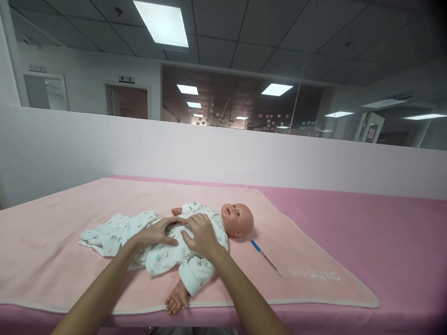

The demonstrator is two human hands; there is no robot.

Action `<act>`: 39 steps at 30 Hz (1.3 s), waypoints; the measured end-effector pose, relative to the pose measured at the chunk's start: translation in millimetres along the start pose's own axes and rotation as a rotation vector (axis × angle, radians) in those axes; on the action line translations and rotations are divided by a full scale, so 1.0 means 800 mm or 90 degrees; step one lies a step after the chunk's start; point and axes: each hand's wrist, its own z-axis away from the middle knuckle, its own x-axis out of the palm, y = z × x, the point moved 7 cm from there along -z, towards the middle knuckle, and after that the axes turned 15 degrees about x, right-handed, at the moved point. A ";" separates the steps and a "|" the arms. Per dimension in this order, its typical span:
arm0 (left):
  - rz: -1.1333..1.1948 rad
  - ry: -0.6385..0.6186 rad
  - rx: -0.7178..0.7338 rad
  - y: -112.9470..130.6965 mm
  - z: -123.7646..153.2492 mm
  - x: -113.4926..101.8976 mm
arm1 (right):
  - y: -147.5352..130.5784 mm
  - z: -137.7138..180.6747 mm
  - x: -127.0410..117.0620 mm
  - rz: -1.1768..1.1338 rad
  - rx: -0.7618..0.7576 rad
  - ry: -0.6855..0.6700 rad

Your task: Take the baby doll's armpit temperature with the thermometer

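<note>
Item: one baby doll (pixel 167 260), in a white printed garment, lying on its back before me, head (pixel 240 221) to the right, the garment's loose lower end spread to the left. One doll arm reaches toward me, its hand (pixel 177 298) at the blanket's near edge.
My left hand (pixel 153 234): on the doll's middle, fingers curved and open, thumb spread apart from them.
My right hand (pixel 203 235): beside it on the doll's upper body, likewise open and curved, fingertips near those of the left.
Also listed: one blue-capped pen (pixel 266 258), lying slantwise near the doll's head; one peach blanket (pixel 52 228) with pale edging, beneath both; one pink table (pixel 349 228); behind, a white partition (pixel 244 158).
</note>
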 end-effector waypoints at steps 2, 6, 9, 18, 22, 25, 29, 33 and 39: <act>0.028 0.011 0.009 0.000 0.004 -0.003 | -0.009 -0.003 0.005 -0.007 -0.011 -0.012; 0.039 0.058 0.020 0.002 0.006 -0.007 | -0.014 -0.017 0.017 -0.026 0.000 -0.050; 0.011 0.090 0.022 0.003 0.008 -0.010 | -0.013 -0.024 0.023 -0.054 0.000 -0.074; -0.046 0.089 0.022 0.004 0.012 -0.016 | -0.008 -0.018 0.030 -0.056 -0.010 -0.094; -0.037 0.072 0.014 0.001 0.012 -0.016 | -0.006 -0.018 0.029 -0.050 0.009 -0.070; -0.038 0.078 -0.005 -0.003 0.013 -0.018 | -0.005 -0.018 0.028 -0.048 0.015 -0.061; -0.033 0.099 -0.025 -0.007 0.015 -0.018 | -0.005 -0.018 0.028 -0.047 0.019 -0.059; -0.029 0.113 -0.029 -0.006 0.015 -0.017 | -0.005 -0.017 0.028 -0.037 0.021 -0.062; -0.131 0.155 -0.036 -0.011 0.016 -0.020 | -0.006 -0.016 0.025 -0.048 0.016 -0.055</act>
